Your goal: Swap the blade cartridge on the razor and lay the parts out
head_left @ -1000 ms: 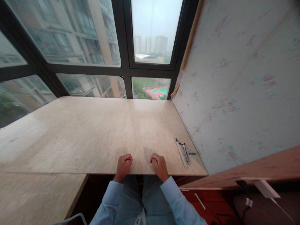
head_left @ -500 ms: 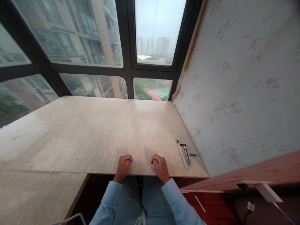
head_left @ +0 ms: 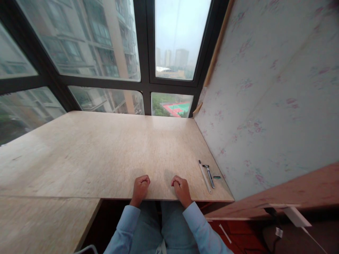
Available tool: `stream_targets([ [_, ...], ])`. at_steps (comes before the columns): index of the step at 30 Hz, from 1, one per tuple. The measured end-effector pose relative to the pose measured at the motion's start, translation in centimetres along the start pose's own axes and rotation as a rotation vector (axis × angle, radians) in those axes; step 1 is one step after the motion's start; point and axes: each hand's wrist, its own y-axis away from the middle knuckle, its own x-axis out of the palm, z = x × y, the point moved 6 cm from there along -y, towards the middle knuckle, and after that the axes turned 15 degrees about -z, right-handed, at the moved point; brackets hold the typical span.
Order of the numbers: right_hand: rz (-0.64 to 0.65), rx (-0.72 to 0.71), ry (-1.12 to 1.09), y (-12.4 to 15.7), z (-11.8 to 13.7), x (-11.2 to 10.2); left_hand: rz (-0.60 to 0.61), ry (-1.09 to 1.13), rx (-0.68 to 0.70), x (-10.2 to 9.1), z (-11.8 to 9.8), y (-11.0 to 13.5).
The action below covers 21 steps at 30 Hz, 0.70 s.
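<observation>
My left hand (head_left: 140, 188) rests as a closed fist on the near edge of a pale marble-look tabletop (head_left: 111, 151). Close beside it, my right hand (head_left: 180, 189) is also curled into a fist on the same edge. Nothing shows inside either fist. To the right of my right hand lie a thin white stick (head_left: 204, 171), a metal razor (head_left: 209, 174) and a small green piece (head_left: 216, 177), all flat on the table near the wall. Both arms wear light blue sleeves.
A wall with faded floral paper (head_left: 265, 106) borders the table on the right. Dark-framed windows (head_left: 144, 81) stand behind the table. A lower slab (head_left: 39, 222) adjoins at the left front. A wooden ledge with a white plug and cable (head_left: 293, 215) is at lower right.
The view has shifted slightly; both fists stay closed in the same spot on the table edge. The items by the wall have not moved.
</observation>
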Motion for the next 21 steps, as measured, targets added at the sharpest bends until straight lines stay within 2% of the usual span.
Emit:
stream_targets([
  [21,-0.008,-0.003,0.012,-0.11,-0.5,0.33,-0.043,0.029,0.0,-0.06,0.14,-0.09],
])
